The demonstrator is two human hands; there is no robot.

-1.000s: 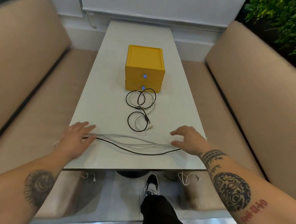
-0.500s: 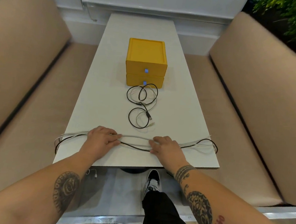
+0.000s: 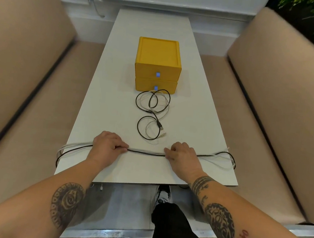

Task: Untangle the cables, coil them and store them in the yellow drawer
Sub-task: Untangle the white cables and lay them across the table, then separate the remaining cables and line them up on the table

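Two hands, left hand [image 3: 107, 146] and right hand [image 3: 183, 154], are closed on the long bundle of black and white cables [image 3: 145, 152] stretched across the white table [image 3: 101, 100], before the yellow two-drawer box [image 3: 158, 63]. Even folds should be gathered, slack kept short.

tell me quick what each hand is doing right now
Left hand: closed on the bundle of black and white cables lying across the white table.
Right hand: closed on the same bundle, further to the right.

Matt white table [image 3: 117, 90], smooth yellow plastic drawer unit [image 3: 158, 54], tan leatherette benches [image 3: 284, 90].
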